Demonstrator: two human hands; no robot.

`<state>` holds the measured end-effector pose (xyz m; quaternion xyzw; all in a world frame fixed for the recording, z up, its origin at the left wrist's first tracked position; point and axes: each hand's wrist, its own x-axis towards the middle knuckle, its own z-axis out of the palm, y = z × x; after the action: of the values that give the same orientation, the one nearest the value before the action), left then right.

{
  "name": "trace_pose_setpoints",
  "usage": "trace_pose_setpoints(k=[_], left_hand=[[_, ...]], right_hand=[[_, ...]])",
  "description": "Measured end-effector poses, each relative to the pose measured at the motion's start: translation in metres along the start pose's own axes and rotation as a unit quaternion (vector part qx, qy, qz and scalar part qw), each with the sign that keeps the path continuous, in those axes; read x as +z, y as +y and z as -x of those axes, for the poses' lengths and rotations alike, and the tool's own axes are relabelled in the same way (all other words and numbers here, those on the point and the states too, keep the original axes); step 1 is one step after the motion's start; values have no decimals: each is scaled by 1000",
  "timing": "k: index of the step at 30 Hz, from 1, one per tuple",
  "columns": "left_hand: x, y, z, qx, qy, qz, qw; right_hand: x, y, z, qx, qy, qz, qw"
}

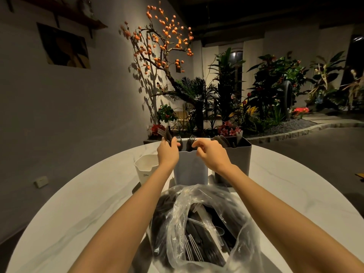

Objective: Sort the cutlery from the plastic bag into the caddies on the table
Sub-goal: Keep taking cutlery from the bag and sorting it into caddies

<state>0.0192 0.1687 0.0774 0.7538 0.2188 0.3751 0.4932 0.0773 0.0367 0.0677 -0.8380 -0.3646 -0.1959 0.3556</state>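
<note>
Fingers of the left hand [167, 152] are curling round a small bunch of dark forks [165, 134], gripping them by the handles so the tines are sticking up toward eleven o'clock, above the near-left corner of the middle caddy [190, 168]. The right hand [211, 154] is hovering over that same caddy's front rim, its fingers bent loosely with thumb and forefinger nearly meeting; I cannot tell whether anything is being pinched between them. More fork tines are poking up out of the middle caddy between the two hands. At three o'clock from it, touching or just beside it, a dark grey caddy [239, 160] is holding dark cutlery with one pale piece showing at its far edge. At nine o'clock a shorter white caddy [145, 168] is standing, partly hidden behind the left wrist. At six o'clock from the caddies, between the forearms, the clear plastic bag [199, 229] is lying open on the pale round table [78, 203], showing a heap of dark and clear plastic cutlery inside.
</note>
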Motion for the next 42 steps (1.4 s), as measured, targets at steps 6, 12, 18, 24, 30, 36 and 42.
trace_pose_setpoints(k=[6, 12, 18, 24, 30, 36, 42], left_hand=[[4, -14, -10, 29, -109, -157, 981], [3, -26, -14, 74, -81, -115, 987], [-3, -26, -9, 243, -16, -199, 949], [0, -23, -7, 359, -157, -398, 829], [2, -18, -1, 336, -186, -281, 879], [0, -14, 18, 351, -108, -157, 917], [-6, -10, 46, 312, -140, -124, 932]], right_hand=[[2, 7, -2, 17, -25, 18, 999], [3, 11, 0, 20, -30, 24, 999], [4, 5, 2, 16, -20, 12, 1000], [4, 8, 7, 32, -14, 22, 999], [2, 1, 11, 35, -22, 14, 999], [-7, -7, 16, 53, -10, -32, 998], [-18, -19, 35, 48, -9, -63, 997]])
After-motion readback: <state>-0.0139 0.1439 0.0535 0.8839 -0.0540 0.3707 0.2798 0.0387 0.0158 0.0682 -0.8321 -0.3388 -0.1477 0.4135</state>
